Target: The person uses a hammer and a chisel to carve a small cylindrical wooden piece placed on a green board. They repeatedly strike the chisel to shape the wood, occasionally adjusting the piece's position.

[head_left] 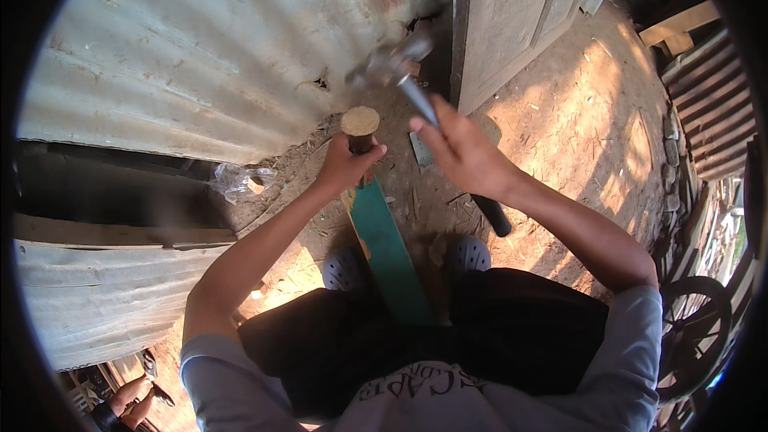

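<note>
My left hand (350,162) is closed around the dark handle of what looks like a wood chisel, upright, with a broad, pale, battered round top (360,121). Its lower end is mostly hidden by my fingers, over the far end of a green-painted board (384,232). That board runs back between my legs, with bare wood showing along its left edge. In my right hand (472,148) is a hammer (420,101), gripped around its handle. The hammer's metal head is blurred by motion, raised beyond and to the right of the chisel top.
Corrugated metal sheeting (200,40) rises ahead and left. A panelled wooden door (520,24) stands ahead right. On the dirt floor lie a clear plastic bag (240,180) and wood scraps. A dark wheel (694,336) is at the right; another person's legs (132,404) show lower left.
</note>
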`<act>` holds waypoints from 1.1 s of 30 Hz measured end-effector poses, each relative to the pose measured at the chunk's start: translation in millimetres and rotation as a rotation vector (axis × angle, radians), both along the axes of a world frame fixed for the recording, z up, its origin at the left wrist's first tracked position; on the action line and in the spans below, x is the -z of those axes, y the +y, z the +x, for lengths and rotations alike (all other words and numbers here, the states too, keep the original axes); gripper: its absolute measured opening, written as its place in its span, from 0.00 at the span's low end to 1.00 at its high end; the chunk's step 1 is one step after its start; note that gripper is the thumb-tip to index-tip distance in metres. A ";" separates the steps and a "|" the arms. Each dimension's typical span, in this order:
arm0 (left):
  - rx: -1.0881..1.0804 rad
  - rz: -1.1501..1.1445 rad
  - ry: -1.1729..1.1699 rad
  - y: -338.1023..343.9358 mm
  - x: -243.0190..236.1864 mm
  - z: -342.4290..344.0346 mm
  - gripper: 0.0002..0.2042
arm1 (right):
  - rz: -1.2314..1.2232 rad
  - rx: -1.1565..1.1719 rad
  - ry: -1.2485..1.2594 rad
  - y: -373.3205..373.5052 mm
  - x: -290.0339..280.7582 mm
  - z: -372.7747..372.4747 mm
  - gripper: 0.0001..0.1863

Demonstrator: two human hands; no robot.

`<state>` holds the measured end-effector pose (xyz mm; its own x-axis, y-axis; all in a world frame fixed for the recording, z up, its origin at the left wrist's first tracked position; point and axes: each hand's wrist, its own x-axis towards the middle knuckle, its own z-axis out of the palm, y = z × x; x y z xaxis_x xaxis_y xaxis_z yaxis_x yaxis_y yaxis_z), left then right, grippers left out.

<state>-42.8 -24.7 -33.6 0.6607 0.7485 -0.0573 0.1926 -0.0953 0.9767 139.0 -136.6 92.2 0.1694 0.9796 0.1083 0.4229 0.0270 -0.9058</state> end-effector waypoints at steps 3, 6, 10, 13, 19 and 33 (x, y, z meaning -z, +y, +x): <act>0.014 0.019 0.050 -3.1 -4.1 -1.5 0.09 | -0.121 -0.134 -0.216 1.9 6.8 9.3 0.16; 0.031 -0.052 0.047 -6.3 -3.5 -7.9 0.09 | -0.188 -0.094 -0.068 5.4 -34.3 11.4 0.19; 0.038 -0.025 0.022 -0.5 -1.7 -8.0 0.09 | -0.001 0.011 0.074 4.1 -50.4 4.0 0.18; 0.038 -0.080 -0.010 -2.6 5.2 -4.6 0.09 | -0.009 0.003 -0.064 -7.1 -8.2 -7.9 0.16; 0.077 -0.073 0.072 -10.7 -5.1 -9.6 0.09 | -0.228 -0.152 -0.160 5.8 -32.0 3.0 0.17; 0.095 -0.080 0.070 -4.3 -5.9 -5.9 0.09 | -0.175 -0.043 0.047 -16.4 -36.9 1.8 0.16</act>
